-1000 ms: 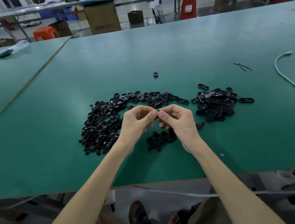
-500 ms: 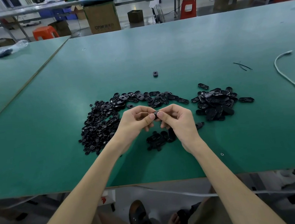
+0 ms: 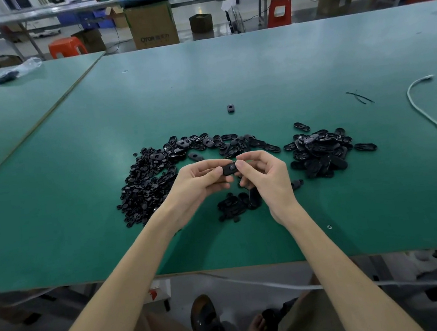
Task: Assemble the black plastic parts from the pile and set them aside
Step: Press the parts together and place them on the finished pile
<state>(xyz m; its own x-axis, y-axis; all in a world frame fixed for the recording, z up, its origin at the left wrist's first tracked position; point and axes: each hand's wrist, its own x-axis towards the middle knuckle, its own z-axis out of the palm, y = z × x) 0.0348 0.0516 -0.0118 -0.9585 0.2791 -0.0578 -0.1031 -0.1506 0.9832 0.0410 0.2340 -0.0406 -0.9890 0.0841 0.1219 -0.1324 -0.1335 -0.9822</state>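
My left hand (image 3: 197,182) and my right hand (image 3: 268,178) meet above the green table (image 3: 228,76), both pinching one small black plastic part (image 3: 229,169) between thumbs and fingers. A large pile of small black parts (image 3: 142,185) lies to the left. A row of black oval parts (image 3: 217,144) runs behind my hands. Another heap of oval parts (image 3: 320,150) sits to the right. A small cluster of black parts (image 3: 234,206) lies under my hands, partly hidden by my right wrist.
One stray black part (image 3: 230,108) lies farther back on the table. A white cable (image 3: 431,117) curves along the right side, with thin black strips (image 3: 359,97) near it. A clear bag (image 3: 19,69) rests on the neighbouring table at left. The table's front edge (image 3: 224,267) runs across below my forearms.
My hands have drawn slightly apart, so the black part between the fingertips shows more than before. The piles have not moved.
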